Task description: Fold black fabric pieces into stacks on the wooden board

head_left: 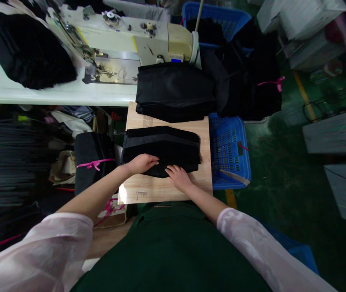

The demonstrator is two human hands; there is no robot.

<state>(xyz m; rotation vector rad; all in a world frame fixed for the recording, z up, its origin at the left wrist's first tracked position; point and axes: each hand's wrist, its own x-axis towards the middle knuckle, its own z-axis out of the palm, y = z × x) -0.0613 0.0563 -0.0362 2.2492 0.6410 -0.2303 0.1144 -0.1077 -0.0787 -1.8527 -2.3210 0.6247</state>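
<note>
A stack of black cut fabric pieces [176,142] lies on a light wooden board [161,192] in front of me. My left hand [142,164] is at the near side of this stack, thumb and fingers closed together on the black fabric. To its right, my right hand [178,177] rests on the stack's near edge with its fingers stretched over the cloth. Just beyond, a second pile of black fabric pieces [176,89] overlaps the board's far edge and the sewing table. The fabric under my fingers is partly hidden.
An industrial sewing machine [148,40] stands on the white table [106,93]. Another black fabric pile [27,50] sits at far left. Black bundles tied with pink ribbon [92,164] lie left of the board. A blue plastic basket [230,150] is to the right, another blue basket [221,12] behind.
</note>
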